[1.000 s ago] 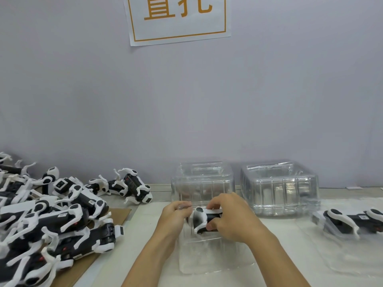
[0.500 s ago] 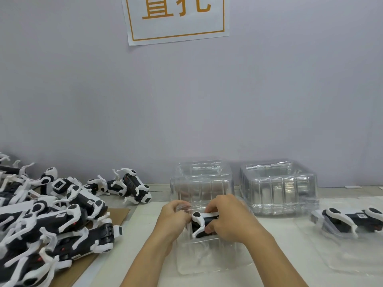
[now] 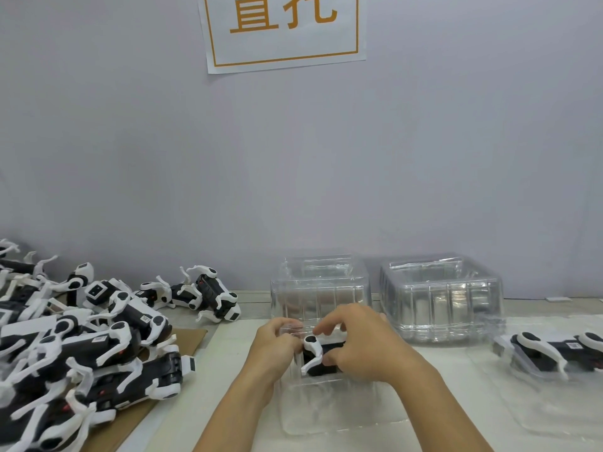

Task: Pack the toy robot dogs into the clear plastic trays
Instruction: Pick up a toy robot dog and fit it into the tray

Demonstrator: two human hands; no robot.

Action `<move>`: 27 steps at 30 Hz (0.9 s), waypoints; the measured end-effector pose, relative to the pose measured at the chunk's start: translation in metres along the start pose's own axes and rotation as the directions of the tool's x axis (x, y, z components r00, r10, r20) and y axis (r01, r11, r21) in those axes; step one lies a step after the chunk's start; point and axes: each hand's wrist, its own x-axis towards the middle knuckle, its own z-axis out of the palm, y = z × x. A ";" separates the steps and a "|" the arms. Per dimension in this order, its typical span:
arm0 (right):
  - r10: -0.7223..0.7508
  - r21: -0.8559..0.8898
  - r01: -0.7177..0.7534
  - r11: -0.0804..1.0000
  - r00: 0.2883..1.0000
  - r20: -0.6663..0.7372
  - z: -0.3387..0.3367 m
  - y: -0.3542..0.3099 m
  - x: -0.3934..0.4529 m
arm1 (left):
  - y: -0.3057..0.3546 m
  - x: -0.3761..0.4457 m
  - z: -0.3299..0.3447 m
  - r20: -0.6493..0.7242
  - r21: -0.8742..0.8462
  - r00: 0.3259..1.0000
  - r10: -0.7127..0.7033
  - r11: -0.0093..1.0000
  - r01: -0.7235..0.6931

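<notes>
Both hands (image 3: 326, 347) grip a toy dog (image 3: 321, 357) over a clear tray (image 3: 329, 409).

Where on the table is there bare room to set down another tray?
Bare strip between the cardboard sheet and the left hand; another between the right hand and the packed tray. Crowded: the toy dog pile on the left and the tray stacks behind.

A white paper sign (image 3: 283, 29) with orange characters and an orange border is hanging on the pale grey wall (image 3: 326, 164), while what seems to be brown cardboard (image 3: 187, 339) is lying on the white table (image 3: 235, 334).
</notes>
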 end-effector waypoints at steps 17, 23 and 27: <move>0.085 -0.005 -0.085 0.996 0.996 0.038 0.004 -0.013 -0.001 | 0.002 -0.004 0.000 0.004 0.023 1.000 0.020 1.000 -0.020; 0.078 0.054 -0.086 0.995 0.989 0.123 -0.012 -0.006 -0.003 | 0.002 -0.002 0.000 0.009 0.010 1.000 0.023 1.000 -0.023; 0.144 -0.006 -0.144 0.990 0.987 0.076 -0.030 0.005 -0.004 | 0.001 -0.001 0.000 0.004 0.004 1.000 0.014 1.000 -0.014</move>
